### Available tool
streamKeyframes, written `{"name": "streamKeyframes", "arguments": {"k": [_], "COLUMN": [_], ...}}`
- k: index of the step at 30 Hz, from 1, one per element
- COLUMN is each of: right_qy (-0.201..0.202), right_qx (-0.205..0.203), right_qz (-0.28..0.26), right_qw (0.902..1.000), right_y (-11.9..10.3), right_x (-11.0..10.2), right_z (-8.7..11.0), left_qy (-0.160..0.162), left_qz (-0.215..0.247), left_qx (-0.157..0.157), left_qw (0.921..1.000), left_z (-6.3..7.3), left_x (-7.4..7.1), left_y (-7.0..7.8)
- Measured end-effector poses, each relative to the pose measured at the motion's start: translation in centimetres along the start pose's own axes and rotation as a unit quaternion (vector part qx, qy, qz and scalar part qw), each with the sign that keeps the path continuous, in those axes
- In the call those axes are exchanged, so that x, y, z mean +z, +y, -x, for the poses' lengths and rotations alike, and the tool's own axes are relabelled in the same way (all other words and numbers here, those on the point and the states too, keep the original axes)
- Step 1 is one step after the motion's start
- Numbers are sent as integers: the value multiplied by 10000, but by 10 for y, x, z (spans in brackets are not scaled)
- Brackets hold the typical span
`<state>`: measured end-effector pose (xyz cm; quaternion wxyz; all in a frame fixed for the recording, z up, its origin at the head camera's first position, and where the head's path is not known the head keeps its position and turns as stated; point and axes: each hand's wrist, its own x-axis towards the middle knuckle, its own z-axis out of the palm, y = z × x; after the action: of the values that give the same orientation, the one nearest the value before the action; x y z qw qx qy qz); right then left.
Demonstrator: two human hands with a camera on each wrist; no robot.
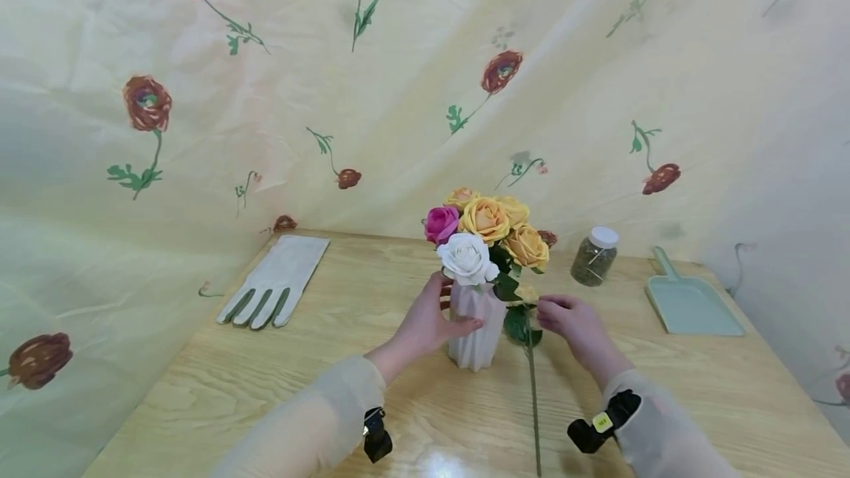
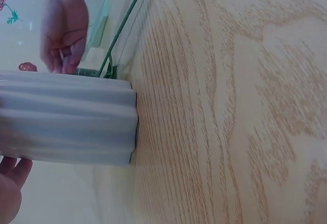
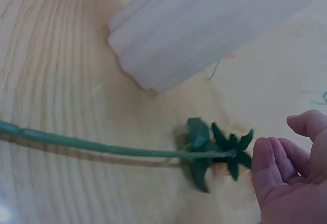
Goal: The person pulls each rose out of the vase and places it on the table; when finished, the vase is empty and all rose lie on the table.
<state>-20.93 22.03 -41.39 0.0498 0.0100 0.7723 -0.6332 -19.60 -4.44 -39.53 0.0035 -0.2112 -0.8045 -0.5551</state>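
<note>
A ribbed pale vase (image 1: 483,316) stands upright on the table, holding a white rose (image 1: 468,259), a magenta rose (image 1: 441,225) and several yellow-orange roses (image 1: 487,220). My left hand (image 1: 421,321) grips the vase from the left, thumb across its front and fingers behind it. To the vase's right lies a single artificial rose (image 1: 533,382), its green stem towards me and its pale yellow head at the far end. Beside that head is my right hand (image 1: 579,329); in the right wrist view its fingers (image 3: 265,155) are loosely bent and the thumb stands apart, with nothing pinched.
A white-lidded jar (image 1: 594,260) of dark contents stands at the back right, near a pale green dustpan (image 1: 693,306). At the back left lies a white and green glove (image 1: 282,275). A flower-patterned cloth (image 1: 398,94) hangs behind the wooden table (image 1: 265,382).
</note>
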Motion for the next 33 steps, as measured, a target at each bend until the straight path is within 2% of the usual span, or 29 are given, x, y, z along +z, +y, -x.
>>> {"name": "streamKeyframes", "arguments": {"k": [6,20,26,33], "right_qy": [-102,-330,-320,-288], "right_qx": [-187,-850,-1084,-1151], "right_qz": [-144,152,-403,-1073], "right_qw": [9997,9957,9928,9871], "right_y": [-26,-80,-90,-92], "right_x": [-1,16,26,36], "right_z": [5,26,34,36], "left_qy": [30,-10,-12,-22], "left_qz": [-9,-13,-23,58], "left_qx": [-45,-68,-69,-18], "left_qw": [10000,10000,10000,10000], "left_z": [1,3,2,2], "left_x": [-2,-1,-1,-1], "left_y": [1,3,2,1]}}
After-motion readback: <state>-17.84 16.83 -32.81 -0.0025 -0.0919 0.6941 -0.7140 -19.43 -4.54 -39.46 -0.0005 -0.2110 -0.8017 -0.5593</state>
